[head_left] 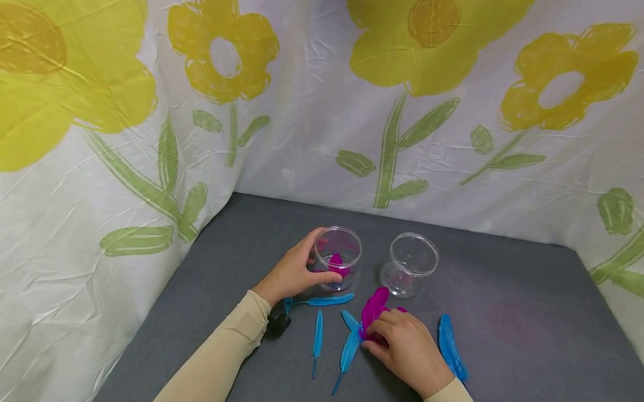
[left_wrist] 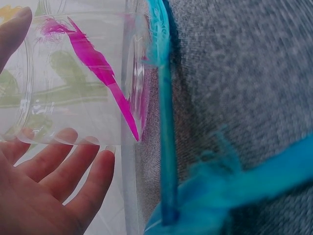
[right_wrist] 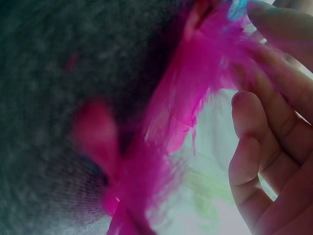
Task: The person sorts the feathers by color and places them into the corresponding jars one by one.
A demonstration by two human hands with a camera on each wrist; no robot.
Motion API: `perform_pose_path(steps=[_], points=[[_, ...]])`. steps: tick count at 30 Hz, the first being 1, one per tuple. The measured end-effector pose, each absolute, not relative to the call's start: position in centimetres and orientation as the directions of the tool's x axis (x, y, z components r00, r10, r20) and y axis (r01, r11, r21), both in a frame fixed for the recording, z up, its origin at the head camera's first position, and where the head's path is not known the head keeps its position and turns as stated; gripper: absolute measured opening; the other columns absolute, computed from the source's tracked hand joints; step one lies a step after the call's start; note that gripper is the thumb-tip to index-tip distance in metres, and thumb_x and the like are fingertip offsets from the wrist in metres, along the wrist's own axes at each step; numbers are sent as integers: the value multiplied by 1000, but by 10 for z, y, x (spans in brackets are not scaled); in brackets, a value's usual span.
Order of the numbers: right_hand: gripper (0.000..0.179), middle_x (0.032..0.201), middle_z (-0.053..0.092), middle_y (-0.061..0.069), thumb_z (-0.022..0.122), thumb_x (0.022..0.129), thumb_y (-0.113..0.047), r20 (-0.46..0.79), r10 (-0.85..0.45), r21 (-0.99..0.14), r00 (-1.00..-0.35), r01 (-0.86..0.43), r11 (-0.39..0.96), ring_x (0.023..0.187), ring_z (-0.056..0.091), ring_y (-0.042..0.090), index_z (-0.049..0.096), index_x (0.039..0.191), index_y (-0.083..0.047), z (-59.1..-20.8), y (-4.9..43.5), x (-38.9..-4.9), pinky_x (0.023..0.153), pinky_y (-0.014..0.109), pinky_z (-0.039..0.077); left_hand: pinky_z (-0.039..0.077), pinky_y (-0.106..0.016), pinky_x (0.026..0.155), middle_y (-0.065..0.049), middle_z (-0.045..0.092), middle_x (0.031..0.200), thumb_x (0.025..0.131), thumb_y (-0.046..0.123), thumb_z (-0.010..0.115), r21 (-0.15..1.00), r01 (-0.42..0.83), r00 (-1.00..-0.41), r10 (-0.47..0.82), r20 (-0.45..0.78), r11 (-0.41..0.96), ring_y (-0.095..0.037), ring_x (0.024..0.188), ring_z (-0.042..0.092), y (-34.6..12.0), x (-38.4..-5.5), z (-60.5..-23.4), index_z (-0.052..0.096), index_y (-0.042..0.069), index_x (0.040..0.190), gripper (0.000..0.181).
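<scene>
My left hand [head_left: 294, 272] holds a clear plastic cup [head_left: 354, 252], thumb at its near side and fingers round its far side. Inside lies a magenta feather [left_wrist: 95, 61], which the left wrist view shows through the wall. Near the front middle, my right hand [head_left: 406, 346] pinches magenta feathers [head_left: 372, 308] just above the table. Its fingertips are also beside a bit of blue feather [right_wrist: 238, 9] in the right wrist view. Two blue feathers [head_left: 350, 350] lie right next to these fingertips.
A second clear cup [head_left: 413, 254] stands right of the held one. More blue feathers lie about: one below the held cup [head_left: 329, 300], a small one [head_left: 318, 334] and a large one [head_left: 451, 347] at right. A dark object [head_left: 278, 324] sits by the left wrist. Flowered cloth [head_left: 303, 135] encloses the grey table.
</scene>
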State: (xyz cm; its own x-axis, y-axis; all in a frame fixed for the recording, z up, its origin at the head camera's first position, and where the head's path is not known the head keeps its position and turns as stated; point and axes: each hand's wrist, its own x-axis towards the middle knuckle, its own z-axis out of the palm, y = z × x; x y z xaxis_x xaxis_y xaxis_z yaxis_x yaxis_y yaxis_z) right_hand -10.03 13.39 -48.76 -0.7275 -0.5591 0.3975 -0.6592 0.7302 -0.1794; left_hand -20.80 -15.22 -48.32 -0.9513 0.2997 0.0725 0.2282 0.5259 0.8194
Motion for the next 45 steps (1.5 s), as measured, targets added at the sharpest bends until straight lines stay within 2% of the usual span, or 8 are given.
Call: perform_pose_path(steps=[5,16,26,34,45], points=[[29,78,65,-11,101,75,-35,385,-550,-185,-741,-646,740,74,50,2,78,86,-21,-487,134,-100,69,27,51,58,-47,112,-3,58,157,83,58,90,821,231,-950,303,75,522,-26,133,64,-152,-208,-483,32,36,166,104],[27,79,67,-12,102,73,-32,379,-525,-176,-762,-616,768,73,52,3,80,86,-21,-487,133,-100,68,25,53,57,-47,113,-2,57,158,84,59,90,822,223,-950,304,64,524,-27,133,64,-152,-208,-482,32,37,166,103],[34,84,68,-10,101,73,-36,342,-507,-187,-791,-587,788,77,53,4,85,97,-18,-489,134,-100,69,26,52,58,-46,112,0,57,157,83,60,90,819,240,-946,315,77,521,-24,130,65,-152,-209,-483,31,38,165,103],[29,82,68,-10,102,74,-32,315,-511,-174,-800,-578,797,74,53,4,86,94,-19,-488,133,-99,67,24,52,59,-46,111,-1,57,158,84,60,89,818,237,-948,311,75,525,-25,130,65,-153,-208,-483,30,39,166,103],[21,80,70,-11,100,76,-28,353,-533,-169,-769,-613,772,72,55,5,86,89,-20,-489,133,-100,66,24,53,58,-46,112,-2,56,159,84,60,89,817,232,-948,311,68,529,-25,132,64,-153,-208,-482,30,39,166,104]])
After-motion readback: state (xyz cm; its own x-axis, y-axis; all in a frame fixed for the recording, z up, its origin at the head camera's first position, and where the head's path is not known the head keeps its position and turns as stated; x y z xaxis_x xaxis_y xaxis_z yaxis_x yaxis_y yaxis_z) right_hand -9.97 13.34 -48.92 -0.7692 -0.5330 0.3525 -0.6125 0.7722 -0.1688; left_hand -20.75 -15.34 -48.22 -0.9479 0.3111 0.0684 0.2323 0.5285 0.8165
